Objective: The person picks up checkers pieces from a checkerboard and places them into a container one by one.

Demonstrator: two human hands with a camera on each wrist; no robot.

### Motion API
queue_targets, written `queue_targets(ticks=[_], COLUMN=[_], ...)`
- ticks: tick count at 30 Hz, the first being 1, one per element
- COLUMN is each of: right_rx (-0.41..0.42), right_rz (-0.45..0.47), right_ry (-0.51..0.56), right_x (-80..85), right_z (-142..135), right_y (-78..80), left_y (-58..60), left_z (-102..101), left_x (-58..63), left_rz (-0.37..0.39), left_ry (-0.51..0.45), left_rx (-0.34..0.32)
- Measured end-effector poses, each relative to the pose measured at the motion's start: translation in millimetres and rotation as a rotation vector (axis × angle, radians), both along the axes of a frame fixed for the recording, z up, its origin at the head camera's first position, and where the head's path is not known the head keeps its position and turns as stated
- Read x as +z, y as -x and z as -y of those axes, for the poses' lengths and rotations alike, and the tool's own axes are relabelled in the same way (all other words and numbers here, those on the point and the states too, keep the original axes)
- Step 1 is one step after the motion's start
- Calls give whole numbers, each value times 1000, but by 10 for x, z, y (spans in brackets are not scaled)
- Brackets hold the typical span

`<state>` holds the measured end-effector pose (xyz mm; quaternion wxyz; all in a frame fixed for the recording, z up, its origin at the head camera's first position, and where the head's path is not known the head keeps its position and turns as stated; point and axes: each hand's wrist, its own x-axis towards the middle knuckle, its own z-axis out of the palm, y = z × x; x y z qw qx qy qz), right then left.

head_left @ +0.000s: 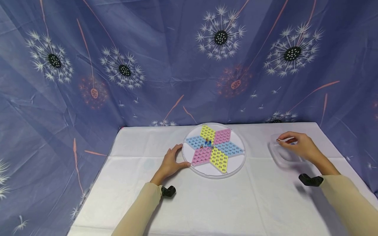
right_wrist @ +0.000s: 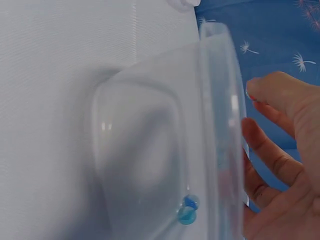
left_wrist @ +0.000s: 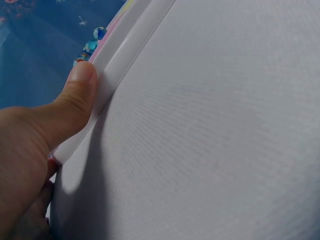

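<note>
A round white Chinese checkers board (head_left: 236, 165), with a star of yellow, pink and blue hole fields, lies on the table. Several glass marbles (head_left: 208, 143) sit around its middle. At the board's left edge rests my left hand (head_left: 170, 163), thumb and fingers spread along the rim; the thumb (left_wrist: 80, 90) presses on the rim in the left wrist view. My right hand (head_left: 302, 146) is over the clear plastic box (head_left: 276, 157) and pinches a small marble (head_left: 278, 140) between thumb and forefinger. Blue marbles (right_wrist: 187, 214) lie inside the box.
A white cloth (head_left: 147, 141) covers the table. Behind and to the sides hangs a blue curtain (head_left: 165, 65) with dandelion prints, close to the table's back edge. A black wrist camera (head_left: 168, 191) sits at the left cuff, another (head_left: 310, 180) at the right.
</note>
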<state>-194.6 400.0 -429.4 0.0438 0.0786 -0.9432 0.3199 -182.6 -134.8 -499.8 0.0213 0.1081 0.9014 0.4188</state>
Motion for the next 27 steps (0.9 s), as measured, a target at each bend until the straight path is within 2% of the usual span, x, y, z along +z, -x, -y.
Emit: queue_targets(ticks=[6,27], right_rx=[11,16], right_rz=[-8,12], right_ry=[-7,5], right_x=[-56,-102], right_z=[-10,-1], right_y=[-3,-17], left_y=[3,2], left_z=[-1,-5], left_x=[10,8], left_rz=[10,6], left_ry=[-8,-18], left_rx=[7,4])
